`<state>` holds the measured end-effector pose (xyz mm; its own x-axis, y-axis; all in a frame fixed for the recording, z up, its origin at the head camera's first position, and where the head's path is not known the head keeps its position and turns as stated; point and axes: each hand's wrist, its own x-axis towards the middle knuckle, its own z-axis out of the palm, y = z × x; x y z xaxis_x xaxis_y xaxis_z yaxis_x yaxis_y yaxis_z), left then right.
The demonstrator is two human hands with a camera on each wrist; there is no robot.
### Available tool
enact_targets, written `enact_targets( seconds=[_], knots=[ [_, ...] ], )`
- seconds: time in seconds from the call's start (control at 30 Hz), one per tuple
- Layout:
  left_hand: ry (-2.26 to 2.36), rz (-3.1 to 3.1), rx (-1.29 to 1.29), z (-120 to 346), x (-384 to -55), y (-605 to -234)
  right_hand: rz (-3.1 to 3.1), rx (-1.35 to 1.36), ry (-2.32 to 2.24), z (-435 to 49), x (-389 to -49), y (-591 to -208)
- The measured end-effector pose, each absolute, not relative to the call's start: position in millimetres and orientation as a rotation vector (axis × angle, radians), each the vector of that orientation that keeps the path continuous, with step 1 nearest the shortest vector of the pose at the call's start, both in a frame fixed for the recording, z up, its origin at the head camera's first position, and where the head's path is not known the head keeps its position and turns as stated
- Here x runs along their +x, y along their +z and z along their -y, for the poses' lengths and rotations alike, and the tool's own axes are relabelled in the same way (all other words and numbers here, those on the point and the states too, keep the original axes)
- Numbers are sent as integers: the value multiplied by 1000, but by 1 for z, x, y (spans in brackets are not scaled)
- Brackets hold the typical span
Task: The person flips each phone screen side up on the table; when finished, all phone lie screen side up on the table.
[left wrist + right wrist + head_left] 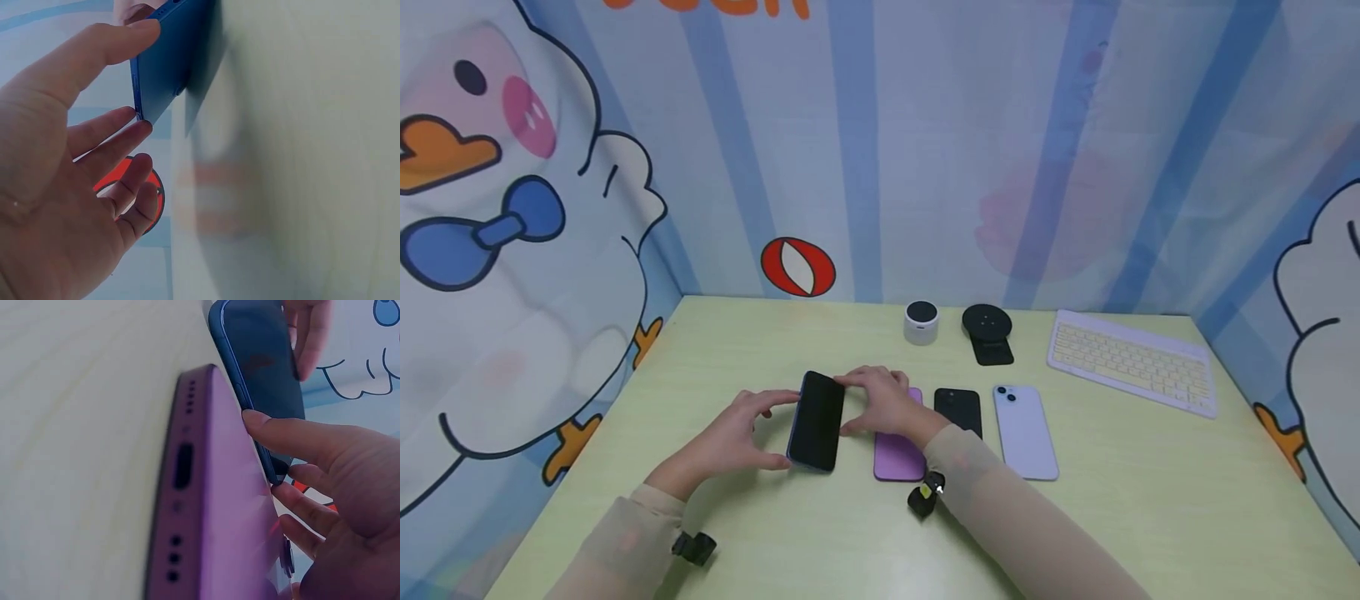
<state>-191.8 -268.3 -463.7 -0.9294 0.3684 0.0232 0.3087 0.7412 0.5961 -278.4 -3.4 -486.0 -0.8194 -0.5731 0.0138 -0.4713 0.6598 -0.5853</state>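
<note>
A blue smartphone (817, 421) with a dark screen faces up between the two hands. My left hand (733, 433) pinches it from the left, thumb at the near corner and fingertips at the far corner. From the other side my right hand (883, 404) holds its edge, with the thumb (259, 420) on the side and fingertips at the far end. The phone's blue back (175, 50) stands tilted off the table, over its shadow. Beneath the right wrist lies a purple phone (898, 458), partly hidden by that hand.
Right of the purple phone lie a black phone (957, 407), partly covered by the right forearm, and a lavender phone (1027, 437), both backs up. Behind them stand a small white speaker (921, 327) and a black round-topped stand (988, 327). A white keyboard (1131, 364) lies far right.
</note>
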Motion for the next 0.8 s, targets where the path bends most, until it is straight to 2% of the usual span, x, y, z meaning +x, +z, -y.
enact_targets(
  seconds=[0.47,0.8],
  knots=[
    [845,-2875,421,264,-194,-479,-2674,-880,-845,2,-285,-487],
    [789,-2889,429,261,-193,-482,-2673,-870,-789,4,-284,-483]
  ],
)
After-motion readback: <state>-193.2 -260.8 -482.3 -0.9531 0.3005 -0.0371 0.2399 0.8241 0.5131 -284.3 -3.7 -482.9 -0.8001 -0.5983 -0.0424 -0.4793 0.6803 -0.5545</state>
